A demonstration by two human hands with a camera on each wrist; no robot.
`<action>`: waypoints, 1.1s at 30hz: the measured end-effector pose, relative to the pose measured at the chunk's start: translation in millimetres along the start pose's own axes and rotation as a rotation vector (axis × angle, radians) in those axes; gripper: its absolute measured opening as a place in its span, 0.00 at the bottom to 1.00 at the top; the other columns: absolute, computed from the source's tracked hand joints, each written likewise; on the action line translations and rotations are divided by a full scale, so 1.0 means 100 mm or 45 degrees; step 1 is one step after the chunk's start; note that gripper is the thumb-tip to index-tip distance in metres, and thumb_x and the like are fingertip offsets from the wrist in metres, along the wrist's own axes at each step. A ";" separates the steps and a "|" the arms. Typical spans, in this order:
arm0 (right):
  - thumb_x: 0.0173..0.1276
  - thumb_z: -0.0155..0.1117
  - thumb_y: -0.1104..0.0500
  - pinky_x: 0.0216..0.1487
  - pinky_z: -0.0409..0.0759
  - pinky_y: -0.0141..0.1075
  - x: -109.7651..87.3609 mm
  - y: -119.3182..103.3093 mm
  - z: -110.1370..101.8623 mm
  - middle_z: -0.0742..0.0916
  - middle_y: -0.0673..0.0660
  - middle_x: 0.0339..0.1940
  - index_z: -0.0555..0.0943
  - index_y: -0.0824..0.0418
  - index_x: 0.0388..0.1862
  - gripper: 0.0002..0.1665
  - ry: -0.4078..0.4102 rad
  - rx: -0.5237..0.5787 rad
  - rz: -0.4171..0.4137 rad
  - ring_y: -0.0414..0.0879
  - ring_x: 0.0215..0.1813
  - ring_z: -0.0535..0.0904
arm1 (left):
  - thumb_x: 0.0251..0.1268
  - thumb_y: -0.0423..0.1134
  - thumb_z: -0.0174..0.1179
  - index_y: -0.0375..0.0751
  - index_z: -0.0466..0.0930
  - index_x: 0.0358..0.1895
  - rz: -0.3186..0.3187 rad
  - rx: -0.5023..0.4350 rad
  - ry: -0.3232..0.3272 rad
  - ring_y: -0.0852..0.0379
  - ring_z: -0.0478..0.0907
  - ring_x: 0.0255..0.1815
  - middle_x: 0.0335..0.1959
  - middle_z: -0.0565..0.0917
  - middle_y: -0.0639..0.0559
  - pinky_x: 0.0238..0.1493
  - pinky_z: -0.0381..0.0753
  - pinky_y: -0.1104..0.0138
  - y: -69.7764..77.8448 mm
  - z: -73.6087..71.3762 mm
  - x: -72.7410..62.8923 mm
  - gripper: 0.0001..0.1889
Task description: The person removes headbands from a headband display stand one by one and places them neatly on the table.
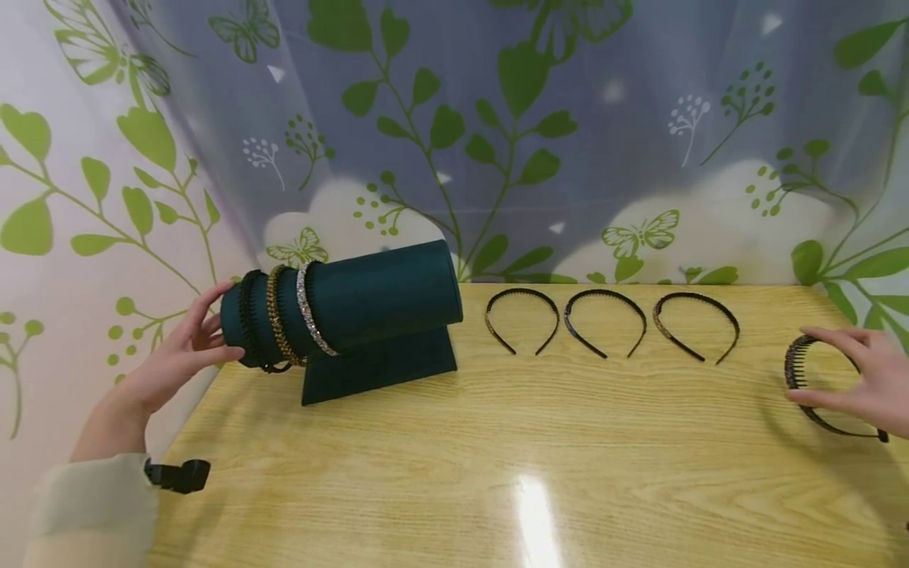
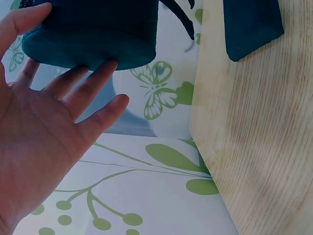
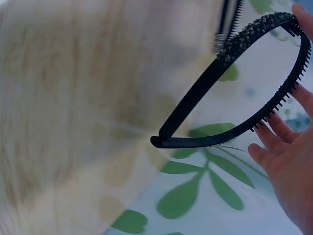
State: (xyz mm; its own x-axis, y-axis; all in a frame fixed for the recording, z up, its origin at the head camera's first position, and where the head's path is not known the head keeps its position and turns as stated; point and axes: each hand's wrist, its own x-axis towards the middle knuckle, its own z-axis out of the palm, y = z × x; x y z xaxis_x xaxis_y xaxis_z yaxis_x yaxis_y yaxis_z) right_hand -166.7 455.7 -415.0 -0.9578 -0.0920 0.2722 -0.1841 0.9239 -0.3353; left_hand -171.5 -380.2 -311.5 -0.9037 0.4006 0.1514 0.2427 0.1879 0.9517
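Note:
A dark green cylindrical display stand is at the left, carrying a black headband, a gold one and a silvery sparkling one. My left hand grips the stand's near-left end between thumb and fingers; the palm shows in the left wrist view, facing the round end. At the far right, my right hand holds a black toothed headband with dark sparkling stones on one side. Thumb and fingers span its curved part, its tips pointing away from the palm in the right wrist view.
Three thin dark headbands lie in a row at the table's back: a left one, a middle one and a right one. The wooden table meets a leaf-patterned curtain behind. A similar patterned wall stands left.

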 end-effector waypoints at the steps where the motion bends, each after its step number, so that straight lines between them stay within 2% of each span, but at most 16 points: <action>1: 0.46 0.82 0.46 0.43 0.58 0.69 0.01 -0.07 -0.02 0.59 0.84 0.58 0.56 0.64 0.76 0.65 -0.056 -0.005 0.020 0.80 0.55 0.55 | 0.66 0.16 0.49 0.60 0.42 0.78 0.003 -0.002 0.000 0.66 0.75 0.56 0.61 0.71 0.60 0.46 0.77 0.72 -0.01 0.00 0.00 0.46; 2: 0.48 0.80 0.45 0.42 0.59 0.70 0.03 -0.14 -0.05 0.59 0.85 0.58 0.55 0.70 0.74 0.64 -0.104 -0.014 0.035 0.81 0.54 0.55 | 0.66 0.16 0.49 0.60 0.42 0.78 0.004 -0.002 0.000 0.66 0.75 0.56 0.61 0.71 0.60 0.46 0.77 0.72 -0.01 0.00 -0.01 0.46; 6: 0.52 0.77 0.43 0.40 0.62 0.69 0.11 -0.26 -0.05 0.58 0.88 0.57 0.55 0.73 0.71 0.61 -0.220 -0.042 0.089 0.82 0.52 0.57 | 0.67 0.16 0.49 0.58 0.40 0.78 0.000 0.005 0.005 0.66 0.75 0.55 0.60 0.72 0.59 0.46 0.76 0.72 -0.03 -0.01 -0.02 0.46; 11: 0.53 0.76 0.40 0.39 0.65 0.69 0.21 -0.20 0.00 0.58 0.89 0.57 0.57 0.77 0.69 0.61 -0.342 -0.024 0.125 0.83 0.49 0.61 | 0.67 0.16 0.49 0.59 0.40 0.78 -0.009 0.008 0.014 0.66 0.75 0.56 0.60 0.71 0.59 0.46 0.76 0.72 -0.04 -0.01 -0.03 0.46; 15: 0.54 0.74 0.38 0.42 0.65 0.71 0.28 -0.15 0.04 0.57 0.92 0.56 0.56 0.79 0.68 0.62 -0.427 -0.015 0.148 0.84 0.52 0.58 | 0.67 0.16 0.48 0.59 0.41 0.78 0.002 -0.005 0.007 0.66 0.75 0.56 0.60 0.72 0.58 0.46 0.76 0.72 -0.03 -0.01 -0.04 0.46; 24: 0.56 0.70 0.33 0.49 0.60 0.73 0.35 -0.04 0.10 0.56 0.93 0.56 0.53 0.83 0.67 0.66 -0.456 -0.070 0.208 0.84 0.56 0.53 | 0.67 0.16 0.48 0.58 0.41 0.78 0.020 -0.010 0.003 0.66 0.75 0.56 0.60 0.72 0.60 0.47 0.76 0.72 -0.03 -0.02 -0.06 0.45; 28: 0.56 0.70 0.35 0.49 0.60 0.72 0.32 -0.05 0.08 0.56 0.92 0.57 0.54 0.85 0.66 0.64 -0.410 -0.061 0.186 0.84 0.56 0.54 | 0.66 0.15 0.48 0.61 0.43 0.78 0.023 -0.030 0.013 0.65 0.76 0.56 0.61 0.73 0.59 0.47 0.76 0.73 -0.03 -0.02 -0.08 0.46; 32: 0.59 0.73 0.43 0.45 0.66 0.68 0.22 -0.10 0.00 0.63 0.88 0.56 0.58 0.83 0.64 0.55 -0.335 0.050 0.135 0.81 0.52 0.62 | 0.66 0.15 0.48 0.61 0.43 0.78 0.019 -0.028 0.017 0.65 0.76 0.55 0.61 0.72 0.60 0.47 0.76 0.73 -0.04 -0.02 -0.09 0.46; 33: 0.59 0.74 0.47 0.44 0.70 0.64 0.17 -0.09 -0.02 0.67 0.85 0.54 0.60 0.82 0.63 0.51 -0.312 0.094 0.110 0.76 0.50 0.68 | 0.66 0.15 0.48 0.61 0.43 0.78 0.021 -0.029 0.017 0.65 0.76 0.55 0.61 0.72 0.60 0.47 0.76 0.73 -0.04 -0.02 -0.09 0.46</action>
State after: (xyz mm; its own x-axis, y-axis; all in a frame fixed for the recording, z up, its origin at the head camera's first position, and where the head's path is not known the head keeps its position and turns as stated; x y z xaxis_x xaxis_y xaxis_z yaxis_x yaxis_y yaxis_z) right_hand -181.1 446.8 -405.1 -0.9938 -0.1099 0.0162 -0.1067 0.9035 -0.4150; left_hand -164.8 -385.9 -316.2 -0.9044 0.3911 0.1703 0.2494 0.1607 0.9550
